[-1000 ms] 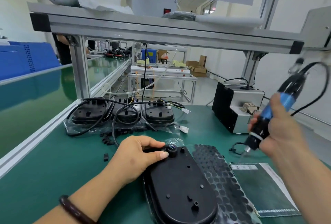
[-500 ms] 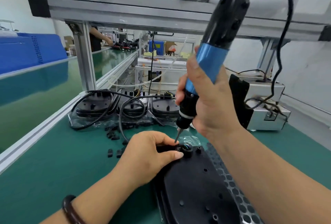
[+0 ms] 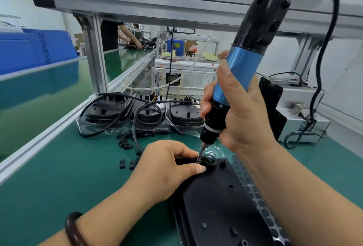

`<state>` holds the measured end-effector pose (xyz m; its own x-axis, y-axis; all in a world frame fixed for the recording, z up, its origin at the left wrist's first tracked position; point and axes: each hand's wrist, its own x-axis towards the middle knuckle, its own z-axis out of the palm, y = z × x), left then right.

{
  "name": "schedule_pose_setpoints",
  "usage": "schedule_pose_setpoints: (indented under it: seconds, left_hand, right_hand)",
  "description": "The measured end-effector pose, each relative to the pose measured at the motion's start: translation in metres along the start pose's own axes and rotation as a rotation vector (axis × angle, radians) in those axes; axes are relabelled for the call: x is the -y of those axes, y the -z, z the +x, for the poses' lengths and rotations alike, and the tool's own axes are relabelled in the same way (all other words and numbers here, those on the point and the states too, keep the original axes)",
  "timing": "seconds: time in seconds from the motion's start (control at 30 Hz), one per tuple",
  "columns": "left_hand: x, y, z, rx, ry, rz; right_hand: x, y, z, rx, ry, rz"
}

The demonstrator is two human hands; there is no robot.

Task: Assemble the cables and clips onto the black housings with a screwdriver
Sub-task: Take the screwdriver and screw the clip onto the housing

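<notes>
Right hand [image 3: 241,116] is closed around the blue-and-black electric screwdriver [image 3: 237,76], held near upright with its bit tip down at the far end of the near black housing [image 3: 222,202]. Left hand [image 3: 167,169] is pinched shut, thumb and forefinger bearing on a small black part at the bit tip; whether this is a clip cannot be told. Step in hand, by judgement: driving a fastener at the cable entry. The next move calls for steady downward pressure and a square bit. Loose clips [image 3: 126,164] lie just beyond the left hand. Three cabled housings [image 3: 145,112] stand farther off, beyond both hands.
</notes>
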<state>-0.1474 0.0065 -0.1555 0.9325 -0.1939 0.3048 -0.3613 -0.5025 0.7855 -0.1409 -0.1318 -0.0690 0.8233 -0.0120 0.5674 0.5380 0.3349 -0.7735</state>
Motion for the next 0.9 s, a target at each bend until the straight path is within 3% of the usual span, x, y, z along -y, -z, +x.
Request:
schedule_pose_setpoints:
  seconds: [0.37, 0.63, 0.9]
  left_hand:
    - [0.0, 0.0, 0.0, 0.004, 0.03, 0.003]
    - [0.0, -0.001, 0.0, -0.018, 0.006, 0.05]
    - [0.002, -0.002, 0.0, -0.022, -0.014, 0.061]
  right_hand:
    - [-0.002, -0.003, 0.002, 0.071, -0.009, -0.004]
    - [-0.004, -0.012, 0.004, 0.273, -0.036, -0.02]
    - [-0.004, -0.01, 0.005, 0.272, -0.065, 0.033]
